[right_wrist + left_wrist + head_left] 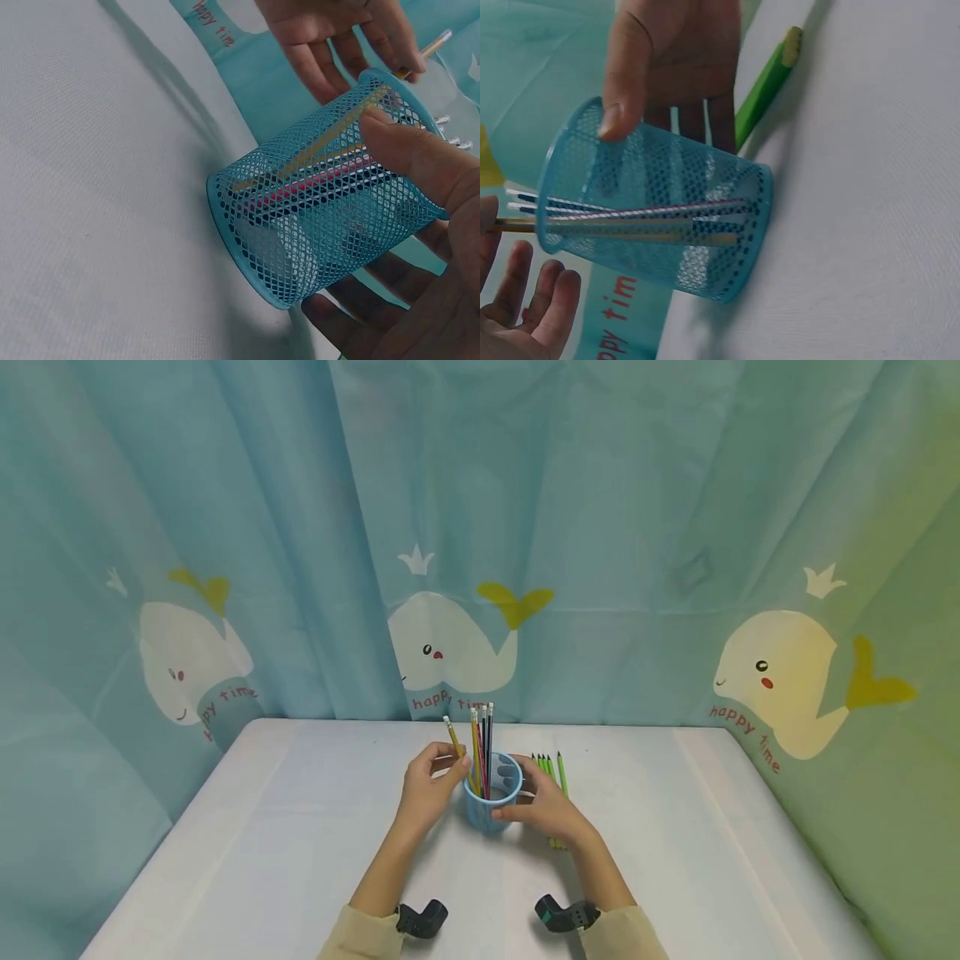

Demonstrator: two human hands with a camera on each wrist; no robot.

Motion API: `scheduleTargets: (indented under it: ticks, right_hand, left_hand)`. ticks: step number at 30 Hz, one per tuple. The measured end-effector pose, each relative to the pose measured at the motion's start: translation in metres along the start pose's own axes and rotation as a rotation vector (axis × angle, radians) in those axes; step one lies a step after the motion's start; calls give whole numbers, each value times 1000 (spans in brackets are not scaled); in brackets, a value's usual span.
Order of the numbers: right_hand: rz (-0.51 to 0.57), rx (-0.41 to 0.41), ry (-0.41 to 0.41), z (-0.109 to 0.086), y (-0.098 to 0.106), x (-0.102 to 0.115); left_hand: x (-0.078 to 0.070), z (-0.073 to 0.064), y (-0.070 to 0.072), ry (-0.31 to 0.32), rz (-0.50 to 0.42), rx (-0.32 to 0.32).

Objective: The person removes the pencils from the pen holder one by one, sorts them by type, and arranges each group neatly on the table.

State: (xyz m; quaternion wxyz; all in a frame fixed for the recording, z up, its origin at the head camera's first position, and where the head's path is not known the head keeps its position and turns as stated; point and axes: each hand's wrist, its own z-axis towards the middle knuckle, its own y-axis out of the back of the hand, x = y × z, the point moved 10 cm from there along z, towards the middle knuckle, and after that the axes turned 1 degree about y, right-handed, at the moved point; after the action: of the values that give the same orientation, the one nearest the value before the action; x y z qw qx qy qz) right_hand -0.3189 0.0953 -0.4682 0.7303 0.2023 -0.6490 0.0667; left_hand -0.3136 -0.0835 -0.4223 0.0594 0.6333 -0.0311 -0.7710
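We see a slim yellow wooden pencil with a pale eraser end [453,735] at the rim of a round light-blue metal-mesh pencil cup [482,817]. The pencil slants: its eraser end sticks up and out to the left, while its lower part is inside the cup, visible to us through the mesh. The left hand [430,789] pinches it between thumb and fingers just beside the rim, the remaining fingers loosely spread.

The right hand [553,812] grips the cup from the other side, thumb on the near wall and fingers round the far one. The cup stands upright on the white cloth-like tabletop [300,827], about midway between its left and right edges and short of the far edge. Inside we find a bunch of yellow, pinkish-red and dark pencils [491,735], eraser ends up, leaning together toward the cup's left side.

To the right of the cup, several bright-green pencils [562,777] lie with dark tips toward the far edge, partly hidden by the right hand; the rightmost sits slightly apart. Beyond the far edge we see a blue-green fabric curtain [637,527] printed with white whales [457,652].
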Motion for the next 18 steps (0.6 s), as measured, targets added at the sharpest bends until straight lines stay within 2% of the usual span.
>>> scheduleTargets:
  ticks: [18]
  right_hand:
    - [-7, 2, 1, 2, 1, 0]
  left_hand:
    - [-33, -10, 6, -73, -115, 42]
